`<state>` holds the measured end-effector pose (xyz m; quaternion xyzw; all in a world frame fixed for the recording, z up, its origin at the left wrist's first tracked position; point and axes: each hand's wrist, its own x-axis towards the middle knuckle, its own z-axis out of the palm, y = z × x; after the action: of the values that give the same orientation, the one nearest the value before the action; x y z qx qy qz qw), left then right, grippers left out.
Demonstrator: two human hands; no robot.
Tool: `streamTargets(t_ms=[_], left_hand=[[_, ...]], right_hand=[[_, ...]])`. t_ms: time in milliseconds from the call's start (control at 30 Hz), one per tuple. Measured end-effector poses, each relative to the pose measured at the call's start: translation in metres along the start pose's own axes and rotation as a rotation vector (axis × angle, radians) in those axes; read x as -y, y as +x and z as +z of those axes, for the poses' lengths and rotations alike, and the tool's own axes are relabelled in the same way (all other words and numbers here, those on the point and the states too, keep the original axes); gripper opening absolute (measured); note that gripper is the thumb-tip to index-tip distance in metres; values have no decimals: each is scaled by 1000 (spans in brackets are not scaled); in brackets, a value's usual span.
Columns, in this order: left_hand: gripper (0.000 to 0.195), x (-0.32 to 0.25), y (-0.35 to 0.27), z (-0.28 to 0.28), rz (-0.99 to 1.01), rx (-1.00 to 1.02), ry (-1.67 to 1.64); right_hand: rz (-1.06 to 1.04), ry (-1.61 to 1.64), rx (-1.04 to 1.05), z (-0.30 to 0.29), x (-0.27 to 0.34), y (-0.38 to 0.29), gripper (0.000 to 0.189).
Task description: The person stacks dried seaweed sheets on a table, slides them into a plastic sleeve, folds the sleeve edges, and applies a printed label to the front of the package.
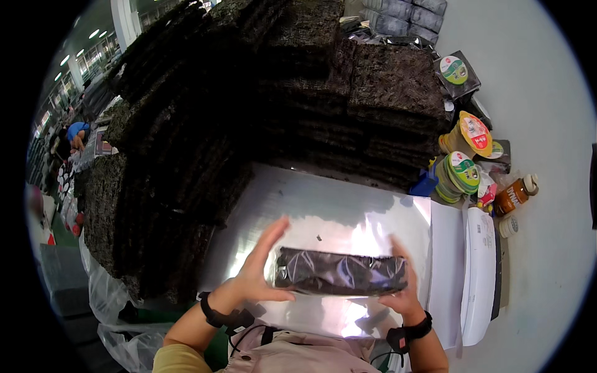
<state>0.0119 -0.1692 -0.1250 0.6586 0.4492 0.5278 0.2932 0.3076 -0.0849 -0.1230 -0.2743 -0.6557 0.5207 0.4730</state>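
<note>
A clear plastic-wrapped pack of dark nori seaweed sheets point(342, 272) lies crosswise in front of my body, over a shiny metal tabletop point(298, 196). My right hand point(405, 284) is around its right end, with the thumb low along the near edge and the fingers behind. At the left end, my left hand point(259, 272) is spread, fingers up and thumb below; whether it touches the wrap is hard to tell. Tall stacks of dark nori sheets point(396, 84) rise beyond the tabletop, and more nori stacks point(105, 210) stand along its left side.
On the right are white sheets point(447, 270), a brown bottle point(515, 195), lidded round tubs point(459, 175) and a blue object point(423, 182). Wrapped packs point(406, 16) sit at the far back. Clear plastic film point(109, 298) hangs at lower left. A person in blue point(78, 130) bends in the distance.
</note>
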Motion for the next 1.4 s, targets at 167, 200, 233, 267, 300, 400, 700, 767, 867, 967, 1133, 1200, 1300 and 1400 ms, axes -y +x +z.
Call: streamTargets(t_ms=[167, 200, 233, 267, 300, 400, 700, 767, 867, 967, 1133, 1200, 1300, 1400], left_hand=[[60, 44, 13, 23, -458, -133, -630], [47, 38, 25, 26, -595, -196, -605], [50, 42, 29, 27, -605, -195, -607], [52, 51, 32, 28, -615, -194, -609], [55, 58, 35, 30, -628, -189, -615], [58, 65, 33, 35, -661, -215, -589], [70, 39, 35, 34, -447, -158, -305], [74, 50, 29, 27, -357, -72, -223], [85, 40, 28, 24, -208, -70, -282], [93, -9, 12, 8, -205, -127, -48], [102, -76, -37, -28, -78, -363, 164], [89, -100, -56, -51, -158, -286, 35], [71, -128, -72, -68, -136, -236, -29], [65, -159, -94, -89, -104, -381, 12]], right_hand=[[146, -123, 23, 3, -49, 10, 53], [165, 3, -31, 6, -52, 17, 44], [238, 91, -107, 14, -49, 27, 42], [287, 63, -86, 17, -43, 36, 40], [340, 31, -69, 18, -38, 40, 39], [238, -247, 104, 12, -43, 42, 35], [283, -85, 50, 7, -45, 45, 46], [255, -75, 136, 5, -40, 42, 48], [274, -20, 165, -8, -24, 45, 54], [204, 64, 182, 1, 6, 51, 56], [125, -109, 450, 34, 63, 66, 58], [58, -80, 535, 57, 87, 76, 58], [-50, -253, 719, 75, 117, 103, 64], [-33, 20, 750, 91, 124, 120, 66]])
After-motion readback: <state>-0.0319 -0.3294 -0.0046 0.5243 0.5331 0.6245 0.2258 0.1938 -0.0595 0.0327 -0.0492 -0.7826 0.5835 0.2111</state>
